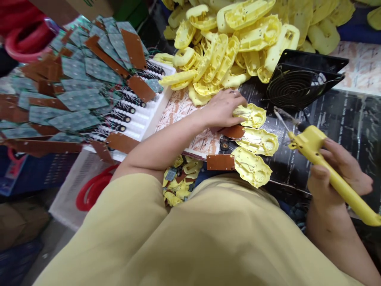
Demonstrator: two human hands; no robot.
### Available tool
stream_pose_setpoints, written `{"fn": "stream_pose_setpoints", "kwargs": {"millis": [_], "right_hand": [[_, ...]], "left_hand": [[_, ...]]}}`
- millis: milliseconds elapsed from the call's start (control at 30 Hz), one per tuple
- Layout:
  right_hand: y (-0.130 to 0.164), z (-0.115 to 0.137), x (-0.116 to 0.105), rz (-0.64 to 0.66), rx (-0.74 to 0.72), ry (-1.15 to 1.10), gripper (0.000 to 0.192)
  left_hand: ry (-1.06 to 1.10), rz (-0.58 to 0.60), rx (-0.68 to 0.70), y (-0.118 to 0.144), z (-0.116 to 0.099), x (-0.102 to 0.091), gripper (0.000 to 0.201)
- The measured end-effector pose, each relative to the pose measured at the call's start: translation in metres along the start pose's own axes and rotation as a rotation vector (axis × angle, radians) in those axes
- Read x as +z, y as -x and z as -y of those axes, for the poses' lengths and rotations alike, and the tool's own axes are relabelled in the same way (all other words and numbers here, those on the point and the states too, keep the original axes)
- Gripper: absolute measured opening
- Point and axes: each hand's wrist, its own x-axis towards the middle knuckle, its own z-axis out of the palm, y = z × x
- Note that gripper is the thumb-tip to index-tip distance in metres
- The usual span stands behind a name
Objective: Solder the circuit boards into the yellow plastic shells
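Observation:
My left hand (223, 107) has its fingers and thumb closed on the left end of a yellow plastic shell (255, 115). Just below this lie a second yellow shell (262, 142) and a third shell (253, 167), open side up, with thin wires inside. Brown circuit boards (220, 162) sit against their left ends, near a small black round part (224, 143). On the right, my right hand (339, 171) is wrapped round the yellow handle of a soldering gun (315, 145). Its metal tip points up and left, apart from the shells.
A heap of yellow shells (220, 51) covers the back of the table. Right of it, a black fan (297, 83) stands tilted. On the left, a white foam tray (149, 123) bears many wired circuit boards (77, 91). More pieces (181, 178) lie below the table edge.

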Motion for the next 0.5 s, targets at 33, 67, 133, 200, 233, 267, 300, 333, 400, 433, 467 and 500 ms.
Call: {"fn": "stream_pose_setpoints", "kwargs": {"millis": [33,67,133,200,233,267,300,333,400,433,467,500], "right_hand": [[0.001,0.000,-0.006,-0.040,-0.007,0.010,0.046],[0.001,0.000,-0.011,-0.082,-0.014,0.021,0.045],[-0.001,-0.002,-0.019,-0.181,-0.059,0.047,0.042],[-0.005,-0.006,-0.022,-0.288,-0.114,0.073,0.037],[-0.008,-0.009,-0.022,-0.340,-0.135,0.082,0.036],[-0.010,-0.011,-0.021,-0.383,-0.151,0.085,0.035],[-0.013,-0.013,-0.019,-0.425,-0.164,0.077,0.036],[-0.014,-0.016,-0.016,-0.448,-0.163,0.065,0.036],[-0.015,-0.021,-0.012,-0.477,-0.183,0.036,0.036],[-0.014,-0.023,-0.010,-0.491,-0.197,0.027,0.036],[-0.013,-0.026,-0.009,-0.495,-0.207,0.027,0.036],[-0.010,-0.028,-0.009,-0.496,-0.216,0.038,0.036]], "left_hand": [[0.013,0.017,0.037,0.009,0.007,0.001,0.059],[0.019,0.049,0.077,0.018,0.012,0.004,0.070],[0.000,0.116,0.149,0.039,0.018,0.013,0.082],[-0.041,0.107,0.173,0.060,0.017,0.025,0.081],[-0.061,0.072,0.165,0.070,0.015,0.031,0.078],[-0.078,0.030,0.148,0.079,0.013,0.036,0.074],[-0.088,-0.009,0.128,0.089,0.012,0.039,0.068],[-0.092,-0.034,0.108,0.100,0.012,0.041,0.063],[-0.082,-0.034,0.067,0.127,0.018,0.042,0.053],[-0.067,-0.025,0.042,0.144,0.024,0.041,0.050],[-0.045,-0.021,0.018,0.165,0.030,0.040,0.049],[-0.014,-0.025,-0.004,0.188,0.037,0.039,0.048]]}}
